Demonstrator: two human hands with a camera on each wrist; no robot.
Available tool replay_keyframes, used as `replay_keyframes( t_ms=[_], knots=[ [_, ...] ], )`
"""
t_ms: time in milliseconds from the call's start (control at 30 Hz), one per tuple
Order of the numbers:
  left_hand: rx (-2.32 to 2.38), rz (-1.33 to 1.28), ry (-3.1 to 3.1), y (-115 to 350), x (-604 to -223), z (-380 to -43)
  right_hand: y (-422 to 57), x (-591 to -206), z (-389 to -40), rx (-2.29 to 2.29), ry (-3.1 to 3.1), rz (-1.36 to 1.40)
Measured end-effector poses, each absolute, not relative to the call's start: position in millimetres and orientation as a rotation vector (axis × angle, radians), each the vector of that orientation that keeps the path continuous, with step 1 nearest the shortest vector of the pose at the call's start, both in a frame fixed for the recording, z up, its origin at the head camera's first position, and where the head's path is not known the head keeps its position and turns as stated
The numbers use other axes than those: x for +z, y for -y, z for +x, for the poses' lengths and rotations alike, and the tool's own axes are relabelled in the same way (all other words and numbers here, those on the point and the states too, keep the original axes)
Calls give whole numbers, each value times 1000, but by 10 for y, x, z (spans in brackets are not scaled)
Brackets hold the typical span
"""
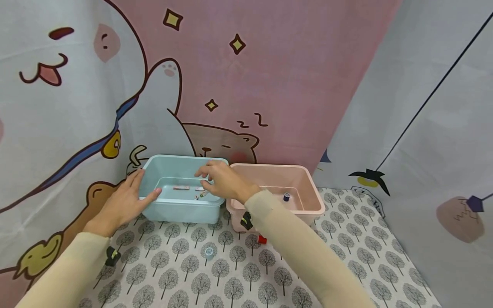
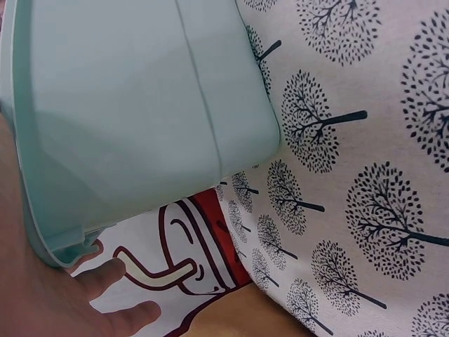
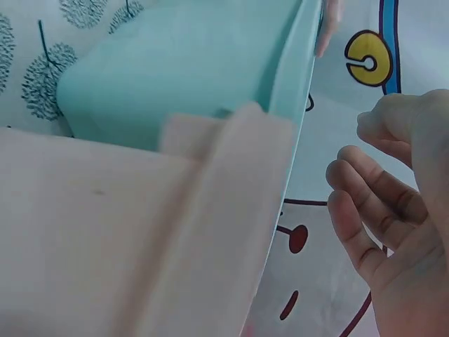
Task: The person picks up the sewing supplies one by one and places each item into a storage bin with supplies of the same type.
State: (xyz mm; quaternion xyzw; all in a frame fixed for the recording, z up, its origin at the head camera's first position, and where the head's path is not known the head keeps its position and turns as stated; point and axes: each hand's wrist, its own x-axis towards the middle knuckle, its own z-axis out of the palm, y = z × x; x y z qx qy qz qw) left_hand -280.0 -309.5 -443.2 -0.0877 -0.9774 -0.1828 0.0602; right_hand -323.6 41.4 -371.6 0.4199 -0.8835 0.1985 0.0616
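Observation:
A light blue plastic bin (image 1: 181,211) stands at the back of the table. My left hand (image 1: 125,201) rests at its left rim, fingers straight on the outer side and thumb stretched over the front edge. My right hand (image 1: 225,177) is over the right part of the blue bin, fingers loosely bent; the right wrist view shows nothing between them. Several small pale pieces with coloured marks (image 1: 181,188) lie on the blue bin's floor. Right of it, under my right forearm, stands a pink bin (image 1: 313,211) with a small dark cylinder (image 1: 286,196) in it.
A small light blue round thing (image 1: 209,252) lies on the tree-print tablecloth (image 1: 200,282) before the bins. Close to the pink bin's front, a small red thing (image 1: 262,239) is partly hidden by my right sleeve. A printed cloth (image 1: 292,85) hangs behind the bins.

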Motion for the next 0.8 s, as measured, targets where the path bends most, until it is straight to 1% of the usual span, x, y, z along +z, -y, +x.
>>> replay_keyframes(
  t_ms=[433, 800],
  knots=[
    [-556, -260, 2963, 3089, -4448, -2806, -583, -3888, -2864, 651, 2531, 1389],
    [-558, -257, 2971, 3101, -4438, -2808, -718, -4012, -2565, 683, 2529, 1390]
  ],
)
